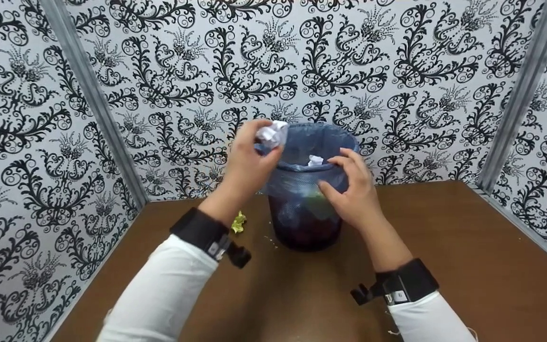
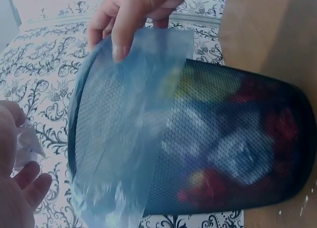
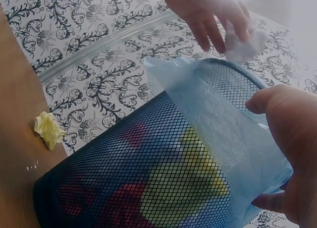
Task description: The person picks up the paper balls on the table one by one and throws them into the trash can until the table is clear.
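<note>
My left hand (image 1: 252, 159) pinches a crumpled ball of white paper (image 1: 276, 133) between thumb and fingers, at the left side of the bin's rim in the head view. The mesh trash bin (image 1: 302, 223) stands upright, lined with a translucent blue bag (image 1: 297, 183) folded over its rim. On the bin's right side, my right hand (image 1: 356, 194) holds it near the rim, thumb and fingers curved about the lined edge. A piece of white paper (image 1: 315, 160) shows just inside the rim. Through the mesh, crumpled yellow (image 3: 173, 188), red (image 3: 124, 203) and white pieces are visible.
A crumpled yellow paper (image 1: 238, 222) lies on the brown table (image 1: 444, 247), left of the bin. Tiny white scraps (image 1: 271, 241) are beside the bin's base. Patterned wall panels (image 1: 264, 61) stand close behind the bin and along both sides.
</note>
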`<state>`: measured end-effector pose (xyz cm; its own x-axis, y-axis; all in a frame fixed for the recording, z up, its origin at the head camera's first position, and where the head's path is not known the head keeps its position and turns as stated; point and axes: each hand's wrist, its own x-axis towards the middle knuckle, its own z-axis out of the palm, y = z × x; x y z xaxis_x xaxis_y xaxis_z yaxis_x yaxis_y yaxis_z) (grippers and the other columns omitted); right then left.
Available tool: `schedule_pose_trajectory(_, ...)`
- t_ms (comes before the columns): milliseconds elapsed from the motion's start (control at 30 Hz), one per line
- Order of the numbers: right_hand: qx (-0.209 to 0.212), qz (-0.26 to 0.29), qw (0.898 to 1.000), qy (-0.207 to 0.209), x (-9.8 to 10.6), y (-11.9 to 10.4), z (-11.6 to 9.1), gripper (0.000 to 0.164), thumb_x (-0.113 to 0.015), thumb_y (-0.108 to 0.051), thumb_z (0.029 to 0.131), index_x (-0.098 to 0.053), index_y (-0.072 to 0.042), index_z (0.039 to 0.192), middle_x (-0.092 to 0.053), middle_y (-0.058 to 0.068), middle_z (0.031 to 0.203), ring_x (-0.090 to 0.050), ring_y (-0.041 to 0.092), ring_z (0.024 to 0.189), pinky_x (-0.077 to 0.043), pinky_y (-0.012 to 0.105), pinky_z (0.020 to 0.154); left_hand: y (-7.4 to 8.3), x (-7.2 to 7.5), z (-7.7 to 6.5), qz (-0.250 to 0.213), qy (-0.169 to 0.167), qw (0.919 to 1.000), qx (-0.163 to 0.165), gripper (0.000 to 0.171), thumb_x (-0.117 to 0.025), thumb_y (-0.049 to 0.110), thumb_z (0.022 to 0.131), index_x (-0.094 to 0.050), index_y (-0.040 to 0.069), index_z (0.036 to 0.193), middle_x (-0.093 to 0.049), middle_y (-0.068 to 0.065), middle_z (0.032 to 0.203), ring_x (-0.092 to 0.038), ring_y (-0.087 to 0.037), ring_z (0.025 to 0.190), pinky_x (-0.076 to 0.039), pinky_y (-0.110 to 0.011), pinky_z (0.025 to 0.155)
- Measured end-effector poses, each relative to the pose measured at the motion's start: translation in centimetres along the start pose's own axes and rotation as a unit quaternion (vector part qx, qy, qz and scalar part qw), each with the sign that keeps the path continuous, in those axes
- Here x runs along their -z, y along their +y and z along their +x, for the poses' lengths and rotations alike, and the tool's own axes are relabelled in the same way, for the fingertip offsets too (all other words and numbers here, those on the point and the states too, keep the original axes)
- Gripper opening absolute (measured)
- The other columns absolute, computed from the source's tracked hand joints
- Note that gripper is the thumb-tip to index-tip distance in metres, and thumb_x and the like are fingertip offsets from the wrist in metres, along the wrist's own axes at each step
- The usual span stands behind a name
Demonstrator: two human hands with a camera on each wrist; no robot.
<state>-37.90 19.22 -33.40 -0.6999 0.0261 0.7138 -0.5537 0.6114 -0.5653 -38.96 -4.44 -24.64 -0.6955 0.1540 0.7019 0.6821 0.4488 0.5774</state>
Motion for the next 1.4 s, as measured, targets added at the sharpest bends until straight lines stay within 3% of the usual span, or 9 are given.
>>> schedule_pose_trajectory(167,-0.003,-0.003,1.000,-0.001,-0.1,0.1,0.0,0.053,-0.082,-0.033,0.083,-0.063,-0.017,0.130,-0.044,0.008,0.157,-0.042,0.036,0.145,-0.030,0.062,0.118,-0.3,-1.7,0.8,0.028,-0.036,0.9989,0.010,0.044,-0.076,0.016,0.091,-0.057,0.012,0.130,-0.060,-0.003,0.125,-0.062,-0.012,0.108,-0.055,-0.023,0.093)
schedule_pose_trajectory(400,-0.003,0.001,1.000,0.005,-0.1,0.1,0.1,0.052,-0.082,-0.031,0.083,-0.064,-0.018,0.129,-0.045,0.008,0.156,-0.044,0.035,0.143,-0.031,0.061,0.117,-1.4,-3.0,1.6,0.051,-0.047,0.9971,0.032,0.053,-0.083,0.020,0.085,-0.059,0.018,0.132,-0.064,-0.002,0.124,-0.065,-0.012,0.104,-0.056,-0.024,0.089)
schedule_pose_trajectory(633,0.007,0.007,1.000,0.006,0.0,0.0,0.1,0.051,-0.081,-0.031,0.084,-0.064,-0.018,0.129,-0.045,0.007,0.156,-0.043,0.035,0.144,-0.031,0.060,0.117,-1.5,-3.4,1.8,0.081,-0.037,0.9946,0.053,0.061,-0.087,0.028,0.081,-0.059,0.023,0.135,-0.066,-0.001,0.127,-0.063,-0.014,0.111,-0.051,-0.032,0.099)
schedule_pose_trajectory(1067,0.001,0.002,1.000,-0.001,0.3,0.0,0.1,0.051,-0.081,-0.031,0.084,-0.063,-0.018,0.130,-0.044,0.008,0.157,-0.043,0.036,0.144,-0.031,0.062,0.117,-1.2,-3.8,2.0,0.063,-0.059,0.9898,0.114,0.079,-0.088,0.028,0.081,-0.049,0.035,0.149,-0.061,-0.001,0.141,-0.062,-0.018,0.121,-0.050,-0.040,0.107)
schedule_pose_trajectory(1300,-0.007,0.000,1.000,-0.010,0.3,0.0,0.0,0.051,-0.080,-0.032,0.085,-0.062,-0.018,0.131,-0.043,0.008,0.158,-0.041,0.037,0.145,-0.029,0.063,0.118,-1.1,-3.8,2.2,0.071,-0.073,0.9871,0.123,0.080,-0.087,0.029,0.082,-0.047,0.033,0.151,-0.061,0.002,0.139,-0.065,-0.020,0.116,-0.057,-0.035,0.092)
schedule_pose_trajectory(1400,-0.005,-0.001,1.000,-0.009,0.3,0.0,0.1,0.051,-0.080,-0.031,0.085,-0.063,-0.017,0.131,-0.043,0.008,0.158,-0.041,0.036,0.146,-0.029,0.063,0.119,-1.0,-3.7,2.2,0.074,-0.080,0.9855,0.130,0.078,-0.086,0.030,0.083,-0.048,0.032,0.151,-0.061,0.001,0.140,-0.064,-0.020,0.118,-0.057,-0.036,0.095)
